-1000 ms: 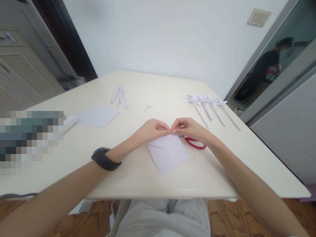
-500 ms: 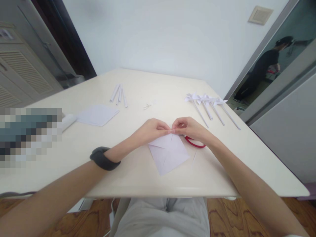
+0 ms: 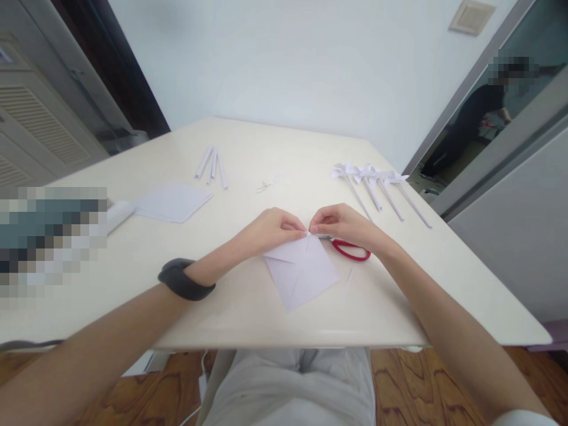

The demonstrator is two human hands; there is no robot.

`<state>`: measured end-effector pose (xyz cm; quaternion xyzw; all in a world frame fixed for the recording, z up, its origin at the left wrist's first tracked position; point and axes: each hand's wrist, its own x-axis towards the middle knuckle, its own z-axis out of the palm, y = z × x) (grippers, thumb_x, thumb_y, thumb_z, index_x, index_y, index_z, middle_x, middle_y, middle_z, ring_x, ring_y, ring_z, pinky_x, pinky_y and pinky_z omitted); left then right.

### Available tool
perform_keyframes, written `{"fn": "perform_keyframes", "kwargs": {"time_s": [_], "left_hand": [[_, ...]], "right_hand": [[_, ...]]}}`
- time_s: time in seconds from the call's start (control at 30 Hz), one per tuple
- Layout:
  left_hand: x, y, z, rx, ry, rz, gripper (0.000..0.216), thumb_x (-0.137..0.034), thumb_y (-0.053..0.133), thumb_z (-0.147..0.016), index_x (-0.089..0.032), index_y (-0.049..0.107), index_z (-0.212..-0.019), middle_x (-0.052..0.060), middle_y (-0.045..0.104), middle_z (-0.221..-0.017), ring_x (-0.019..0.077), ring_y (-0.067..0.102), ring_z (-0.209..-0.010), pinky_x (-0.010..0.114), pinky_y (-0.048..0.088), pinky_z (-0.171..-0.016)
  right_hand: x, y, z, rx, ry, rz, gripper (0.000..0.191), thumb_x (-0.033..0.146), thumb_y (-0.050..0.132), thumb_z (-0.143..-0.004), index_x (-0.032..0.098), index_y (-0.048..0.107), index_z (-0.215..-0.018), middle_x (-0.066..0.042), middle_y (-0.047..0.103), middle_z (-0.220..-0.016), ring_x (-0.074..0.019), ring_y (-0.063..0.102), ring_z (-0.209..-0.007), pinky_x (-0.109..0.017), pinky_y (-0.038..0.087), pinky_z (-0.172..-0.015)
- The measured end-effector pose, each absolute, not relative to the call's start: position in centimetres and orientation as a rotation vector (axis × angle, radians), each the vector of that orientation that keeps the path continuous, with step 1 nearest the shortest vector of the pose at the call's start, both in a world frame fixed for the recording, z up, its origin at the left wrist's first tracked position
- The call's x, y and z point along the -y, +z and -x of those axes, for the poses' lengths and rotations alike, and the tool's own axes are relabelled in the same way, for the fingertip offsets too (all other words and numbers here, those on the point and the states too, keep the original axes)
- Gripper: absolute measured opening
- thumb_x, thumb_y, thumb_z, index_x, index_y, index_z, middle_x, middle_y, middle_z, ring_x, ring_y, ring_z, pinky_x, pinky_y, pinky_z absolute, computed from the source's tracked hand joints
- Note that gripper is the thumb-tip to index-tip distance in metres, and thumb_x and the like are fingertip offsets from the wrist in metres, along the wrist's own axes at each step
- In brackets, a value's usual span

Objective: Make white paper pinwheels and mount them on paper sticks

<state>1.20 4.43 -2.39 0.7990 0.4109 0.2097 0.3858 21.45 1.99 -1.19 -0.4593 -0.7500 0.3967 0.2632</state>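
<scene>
A white folded paper square lies on the cream table in front of me. My left hand and my right hand meet at its far corner, each pinching the paper's edge with fingertips close together. A dark band sits on my left wrist. Red-handled scissors lie just under my right hand, partly hidden by it.
Several finished white paper pinwheels lie at the right of the table. Rolled paper sticks and a stack of white sheets lie at the left. A small paper scrap sits mid-table. A person stands beyond the doorway at the far right.
Both hands stay pinched at the paper's far corner; the fingertips have drawn slightly apart. The view has tilted a little.
</scene>
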Motion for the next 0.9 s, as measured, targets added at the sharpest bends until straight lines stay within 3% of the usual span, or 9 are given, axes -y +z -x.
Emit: {"fn": "perform_keyframes", "kwargs": {"time_s": [0.23,0.4,0.6,0.9], "left_hand": [[-4.20,-2.23,-1.24,-1.056,0.518,-2.040,0.024,-0.036,0.058,-0.073,-0.019,0.073,-0.081,0.001,0.070,-0.071,0.0134,0.056,-0.058,0.022,0.038,-0.051],[-4.13,-2.23,-1.21,-1.046,0.517,-2.046,0.027,-0.041,0.056,-0.074,-0.018,0.072,-0.076,0.000,0.063,-0.059,0.0116,0.050,-0.053,0.022,0.034,-0.048],[-4.20,-2.16,-1.26,-1.065,0.511,-1.983,0.026,-0.039,0.060,-0.070,-0.018,0.072,-0.081,0.004,0.070,-0.073,0.0165,0.059,-0.064,0.023,0.040,-0.053],[-4.24,-2.41,-1.19,-1.099,0.489,-2.033,0.038,-0.051,0.059,-0.069,-0.017,0.072,-0.079,0.004,0.069,-0.069,0.0158,0.057,-0.060,0.022,0.034,-0.047]], "right_hand": [[-1.91,-1.04,-21.17,2.109,0.956,1.256,0.012,0.024,0.057,-0.076,0.016,0.065,-0.076,-0.004,0.068,-0.080,-0.0160,0.062,-0.075,-0.029,0.047,-0.071],[-1.69,-1.00,-21.09,2.164,0.855,1.249,0.011,0.022,0.055,-0.077,0.016,0.064,-0.077,-0.004,0.067,-0.083,-0.0164,0.061,-0.079,-0.028,0.047,-0.071],[-1.66,-0.82,-21.06,2.151,0.892,1.258,0.013,0.024,0.054,-0.079,0.016,0.064,-0.079,-0.005,0.067,-0.084,-0.0165,0.061,-0.079,-0.029,0.047,-0.073],[-1.44,-0.81,-20.55,2.119,0.882,1.262,0.013,0.027,0.059,-0.075,0.015,0.063,-0.075,-0.005,0.067,-0.080,-0.0168,0.061,-0.076,-0.029,0.046,-0.072]]}}
